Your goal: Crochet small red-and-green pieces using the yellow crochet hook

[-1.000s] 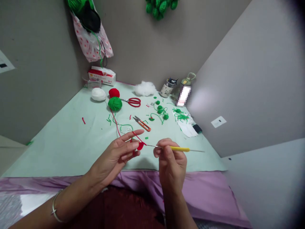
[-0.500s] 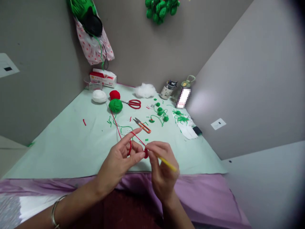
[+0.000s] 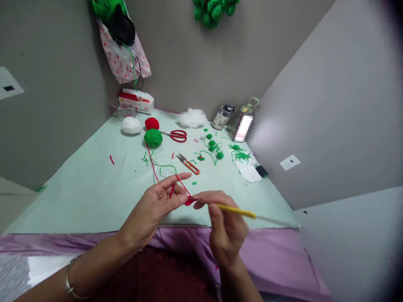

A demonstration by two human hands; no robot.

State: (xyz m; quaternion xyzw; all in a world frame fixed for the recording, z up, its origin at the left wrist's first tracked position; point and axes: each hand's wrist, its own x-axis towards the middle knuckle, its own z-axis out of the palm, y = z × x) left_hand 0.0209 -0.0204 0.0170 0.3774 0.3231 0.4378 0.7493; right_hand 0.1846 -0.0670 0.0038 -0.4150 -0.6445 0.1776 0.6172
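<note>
Between thumb and fingers, my left hand (image 3: 160,203) pinches a small red crochet piece (image 3: 189,201). Red yarn (image 3: 183,186) runs over its raised index finger down to the piece. My right hand (image 3: 225,222) grips a crochet hook (image 3: 236,209) with a yellow handle, its tip at the red piece. A strand trails back from my left hand toward a red yarn ball (image 3: 152,124), which sits behind a green yarn ball (image 3: 153,138). Just beyond my left fingertips lie orange thread snips (image 3: 189,164).
Red-handled scissors (image 3: 178,136), a white yarn ball (image 3: 131,125) and white stuffing (image 3: 192,118) lie farther back. Small green crocheted balls (image 3: 212,144) with loose tails are right of the snips. A cup (image 3: 221,118) and a phone (image 3: 243,128) with a blurred screen stand at the back right.
My right hand has moved right and turned, so the hook now lies flatter and points more sideways. My left hand still holds the red piece, with its index finger slightly straighter.
</note>
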